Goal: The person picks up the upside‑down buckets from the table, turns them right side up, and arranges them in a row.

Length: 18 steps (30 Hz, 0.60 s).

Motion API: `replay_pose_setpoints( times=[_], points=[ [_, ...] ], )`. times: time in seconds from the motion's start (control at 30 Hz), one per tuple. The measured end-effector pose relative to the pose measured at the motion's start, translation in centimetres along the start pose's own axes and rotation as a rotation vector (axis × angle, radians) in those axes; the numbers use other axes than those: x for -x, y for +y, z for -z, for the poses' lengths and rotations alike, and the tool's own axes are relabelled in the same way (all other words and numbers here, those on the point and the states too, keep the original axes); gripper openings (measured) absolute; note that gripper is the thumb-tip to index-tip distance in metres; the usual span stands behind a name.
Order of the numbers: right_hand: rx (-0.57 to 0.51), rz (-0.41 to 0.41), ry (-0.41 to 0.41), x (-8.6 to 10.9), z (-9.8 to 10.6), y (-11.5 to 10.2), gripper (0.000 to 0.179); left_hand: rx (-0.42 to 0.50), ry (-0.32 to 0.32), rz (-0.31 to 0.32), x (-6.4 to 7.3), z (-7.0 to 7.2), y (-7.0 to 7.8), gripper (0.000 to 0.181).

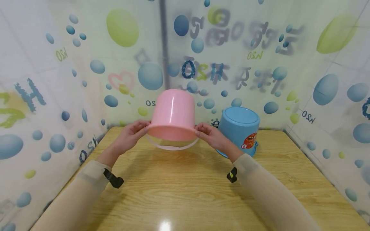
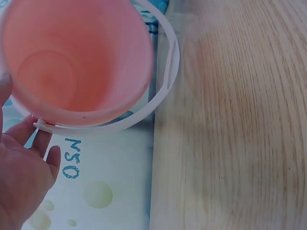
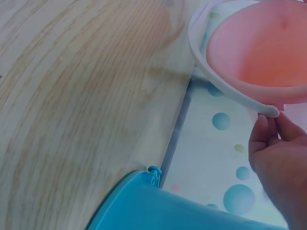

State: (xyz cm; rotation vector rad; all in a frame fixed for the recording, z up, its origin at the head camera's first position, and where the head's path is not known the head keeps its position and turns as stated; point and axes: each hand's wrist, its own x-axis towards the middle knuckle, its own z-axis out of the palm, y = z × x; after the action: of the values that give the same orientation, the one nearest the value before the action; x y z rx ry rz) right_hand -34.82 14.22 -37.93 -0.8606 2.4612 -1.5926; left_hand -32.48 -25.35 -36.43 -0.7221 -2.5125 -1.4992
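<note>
A pink bucket [image 1: 173, 109] is held upside down above the table, its mouth tipped toward me. Its white handle [image 1: 171, 148] hangs below the rim. My left hand [image 1: 128, 136] pinches the rim at the left side, by the handle's end. On the opposite side, my right hand [image 1: 212, 138] grips the rim near the other handle joint. Both wrist views look into the pink inside of the bucket [image 2: 81, 62], with the right fingers [image 3: 283, 127] at the handle's end. A blue bucket [image 1: 238, 128] stands upside down on the table, just beyond my right wrist.
The wooden table [image 1: 173, 183] runs to a curtain [image 1: 127, 80] printed with blue and green dots, which closes off the back and sides. A red label [image 1: 250, 140] is on the blue bucket. Dark wrist cameras [image 1: 113, 178] are strapped to both wrists.
</note>
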Motion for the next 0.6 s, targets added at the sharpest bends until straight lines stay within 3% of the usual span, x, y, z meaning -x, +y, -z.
replay_pose_setpoints(
  times=[0.33,0.6],
  points=[
    [-0.051,0.006,0.027,-0.15,0.43,-0.32,0.024,0.029,0.024,-0.041,-0.14,0.26,0.60,0.039],
    [-0.117,-0.008,0.019,-0.16,0.64,-0.94,0.032,0.016,0.018,-0.029,-0.31,0.62,0.71,0.052]
  ],
)
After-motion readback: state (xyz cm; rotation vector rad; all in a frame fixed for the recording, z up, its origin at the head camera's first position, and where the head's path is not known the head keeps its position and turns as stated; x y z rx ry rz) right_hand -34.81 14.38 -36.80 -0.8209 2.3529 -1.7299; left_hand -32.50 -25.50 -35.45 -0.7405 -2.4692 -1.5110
